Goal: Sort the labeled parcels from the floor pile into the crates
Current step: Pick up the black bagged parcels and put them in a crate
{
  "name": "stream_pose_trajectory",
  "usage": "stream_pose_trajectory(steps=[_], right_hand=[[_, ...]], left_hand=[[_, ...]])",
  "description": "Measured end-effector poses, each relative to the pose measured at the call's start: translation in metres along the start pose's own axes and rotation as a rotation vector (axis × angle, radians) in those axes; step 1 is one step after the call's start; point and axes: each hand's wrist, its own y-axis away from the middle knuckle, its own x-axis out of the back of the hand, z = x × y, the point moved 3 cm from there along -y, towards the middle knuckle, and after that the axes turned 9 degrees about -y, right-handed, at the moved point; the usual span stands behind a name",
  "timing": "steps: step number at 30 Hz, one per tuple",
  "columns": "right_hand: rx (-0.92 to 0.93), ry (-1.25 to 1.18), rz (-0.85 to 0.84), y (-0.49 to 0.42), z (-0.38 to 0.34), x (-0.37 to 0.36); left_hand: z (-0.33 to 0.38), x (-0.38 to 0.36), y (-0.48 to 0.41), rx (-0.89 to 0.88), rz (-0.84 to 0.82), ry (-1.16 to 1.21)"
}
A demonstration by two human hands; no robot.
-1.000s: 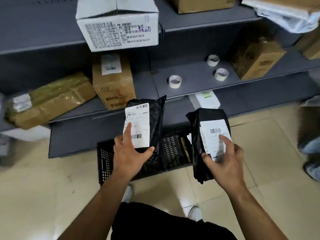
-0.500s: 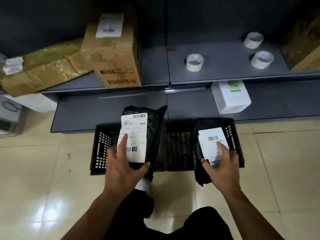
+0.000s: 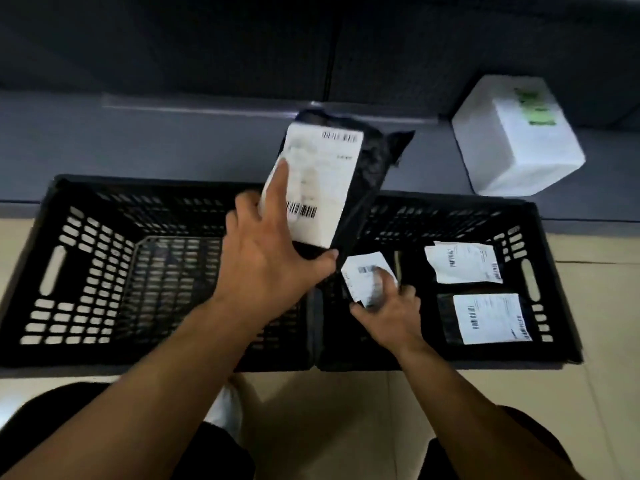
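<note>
Two black slotted crates stand side by side on the floor: the left crate (image 3: 86, 265) and the right crate (image 3: 540, 258). My left hand (image 3: 266, 258) holds a black parcel with a white label (image 3: 322, 181) upright above the seam between them. My right hand (image 3: 388, 306) is down inside the right crate, fingers on a second black labeled parcel (image 3: 363, 275). Two more labeled parcels lie flat in the right crate, one at the back (image 3: 464, 263) and one at the front (image 3: 488, 318). The left crate looks bare inside.
A white foam box (image 3: 519, 140) sits on the low grey shelf base (image 3: 138, 150) behind the right crate. Beige floor tiles (image 3: 602, 306) lie to the right. My knees in dark shorts fill the bottom of the view.
The view has dropped close over the crates. My right hand has lowered its parcel into the right crate. My left hand has moved its parcel right, over the crates' seam.
</note>
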Motion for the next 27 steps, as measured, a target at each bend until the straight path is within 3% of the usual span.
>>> stream_pose_trajectory(steps=[8, 13, 19, 27], right_hand=[[-0.135, 0.250, -0.214, -0.036, -0.003, -0.043], [-0.146, 0.353, -0.247, -0.057, 0.010, -0.052], [-0.286, 0.413, -0.270, -0.081, 0.033, -0.068], [-0.247, 0.861, -0.379, -0.107, 0.049, -0.084]], left_hand=[[-0.009, -0.002, -0.012, 0.071, -0.059, 0.032], [0.008, -0.004, -0.015, 0.008, -0.077, 0.040], [0.014, -0.010, -0.029, 0.001, -0.075, 0.048], [0.015, -0.013, -0.040, 0.025, -0.064, 0.027]])
